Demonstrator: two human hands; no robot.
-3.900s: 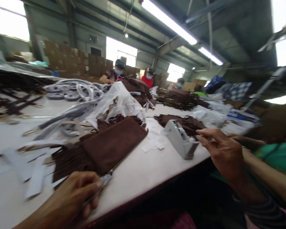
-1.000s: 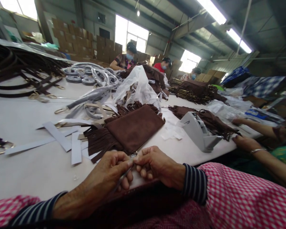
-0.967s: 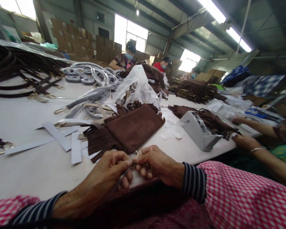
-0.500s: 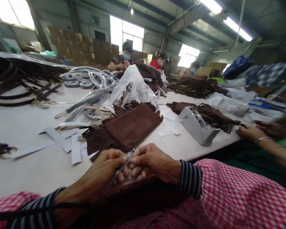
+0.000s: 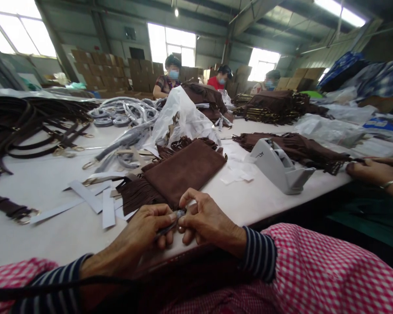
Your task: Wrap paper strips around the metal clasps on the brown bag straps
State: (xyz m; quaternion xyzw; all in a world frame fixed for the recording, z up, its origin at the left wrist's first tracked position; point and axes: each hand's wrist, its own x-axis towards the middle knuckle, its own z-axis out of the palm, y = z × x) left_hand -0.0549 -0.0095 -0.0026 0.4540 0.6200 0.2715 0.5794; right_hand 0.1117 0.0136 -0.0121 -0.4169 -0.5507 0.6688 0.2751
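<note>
At the table's front edge, my left hand (image 5: 147, 229) is closed, pinching a thin strap (image 5: 180, 213) whose end looks wrapped in clear plastic. Against it, my right hand (image 5: 208, 220) grips the same end between thumb and fingers, its index finger raised and bent. My fingers partly cover the strap's end, so its fitting is unclear. Just beyond both hands lies a brown suede bag (image 5: 186, 172) with fringe (image 5: 137, 194) on its left side. White paper strips (image 5: 109, 209) are scattered left of the bag.
A grey tape dispenser (image 5: 281, 168) stands to the right. Dark belts with metal buckles (image 5: 29, 216) lie left; wrapped straps (image 5: 124, 111) and plastic (image 5: 180, 113) sit behind the bag. A co-worker's hand (image 5: 373, 172) is at the right edge; other people work across the table.
My right index finger has lifted and bent, while both hands stay together at the strap's end. The view has shifted slightly, and the co-worker's hands appear farther right.
</note>
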